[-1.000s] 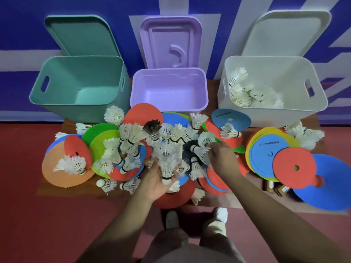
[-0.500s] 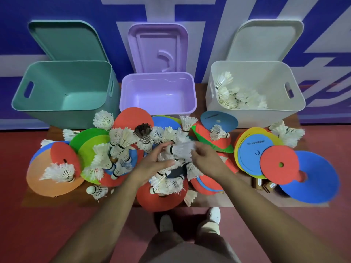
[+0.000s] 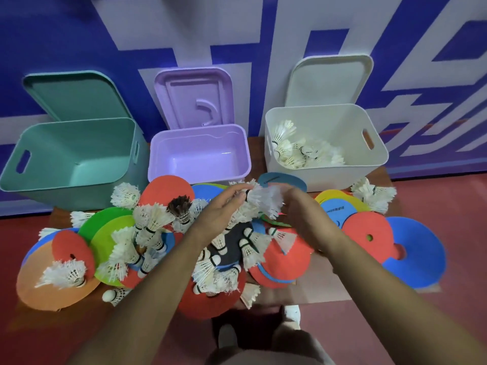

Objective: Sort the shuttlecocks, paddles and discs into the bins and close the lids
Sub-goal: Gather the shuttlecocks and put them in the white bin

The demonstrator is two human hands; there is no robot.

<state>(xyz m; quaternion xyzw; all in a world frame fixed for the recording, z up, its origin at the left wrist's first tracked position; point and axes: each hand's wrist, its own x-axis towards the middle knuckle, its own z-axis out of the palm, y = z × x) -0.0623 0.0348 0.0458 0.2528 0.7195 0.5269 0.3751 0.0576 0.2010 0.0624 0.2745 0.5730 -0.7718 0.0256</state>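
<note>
Two hands hold a bunch of shuttlecocks point(image 3: 263, 198) above the pile.

Beneath the hands, loose shuttlecocks point(image 3: 210, 272) lie over coloured discs point(image 3: 287, 262) on the table point(image 3: 316, 288). The left hand point(image 3: 224, 209) pinches the bunch at its cork end, and the right hand point(image 3: 305, 212) curls round the feathers. Just beyond the right hand the white bin point(image 3: 342, 177), lid propped open, holds more shuttlecocks. The purple bin point(image 3: 155, 159) stands beyond the left hand, with the green bin point(image 3: 66, 196) further left.
</note>
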